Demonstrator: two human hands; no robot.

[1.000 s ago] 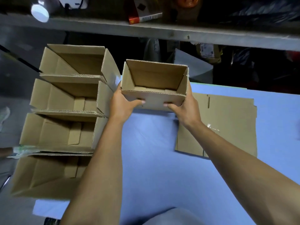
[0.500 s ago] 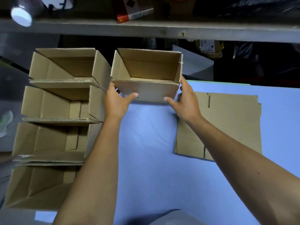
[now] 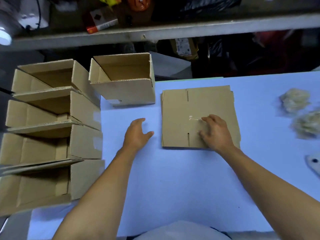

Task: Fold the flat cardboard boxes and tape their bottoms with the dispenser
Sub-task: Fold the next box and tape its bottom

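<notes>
Head camera view, looking down at a light blue table (image 3: 173,179) with two bare forearms reaching forward. The left hand (image 3: 136,134) hovers over the bare table surface, fingers relaxed and slightly spread, holding nothing. The right hand (image 3: 216,132) rests on a stack of flat cardboard boxes (image 3: 199,104) lying right of centre, its fingers loosely bent with the tips touching the top sheet near a small scrap of clear tape (image 3: 193,118). A folded box (image 3: 124,82) stands open side up at the far edge of the table, just left of the flat stack. Along the left edge sits a row of four more folded boxes (image 3: 52,129). Two pale clumps of packing filler (image 3: 301,115) lie at the far right. A cluttered shelf (image 3: 155,32) runs overhead.
</notes>
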